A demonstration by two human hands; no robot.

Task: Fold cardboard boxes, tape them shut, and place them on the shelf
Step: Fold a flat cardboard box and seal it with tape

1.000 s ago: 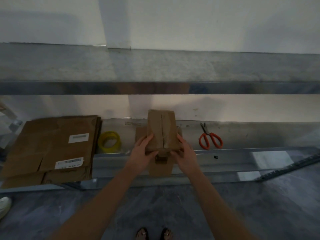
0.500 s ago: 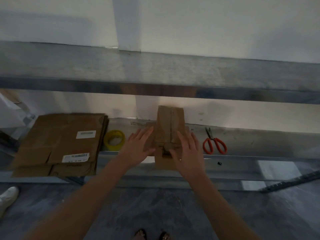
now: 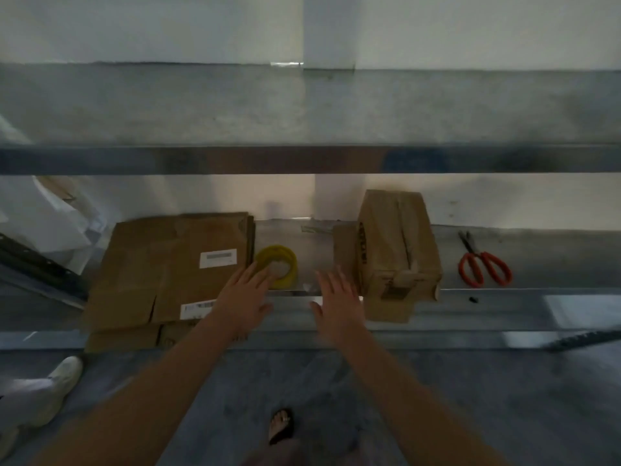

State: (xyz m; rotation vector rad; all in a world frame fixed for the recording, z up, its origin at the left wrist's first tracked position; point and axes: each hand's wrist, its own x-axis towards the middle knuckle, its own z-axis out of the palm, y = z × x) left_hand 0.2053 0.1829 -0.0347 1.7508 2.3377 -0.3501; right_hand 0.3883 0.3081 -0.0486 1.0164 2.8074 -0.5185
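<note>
Foot: sandal (image 3: pixel 281 427) on floor, btm centre.
L hand (image 3: pixel 247 297): fingers spread, holds nothing; tips at yellow tape (image 3: pixel 277 265), contact unclear.
R hand (image 3: pixel 336 297): flat, fingers spread, holds nothing; just left of box.
Box (image 3: pixel 396 250): folded, seam up, on lower shelf (image 3: pixel 537 264), right of tape.
Flats (image 3: pixel 168 267): cardboard stack w/ labels, left of tape.
Scissors (image 3: pixel 484 267): red handles, right of box.
Upper shelf (image 3: pixel 201 109): metal, above all.

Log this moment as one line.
folded box on lower shelf, unheld | left hand open, by tape roll | right hand open, left of box | flat cardboard stack far left | scissors far right
</note>
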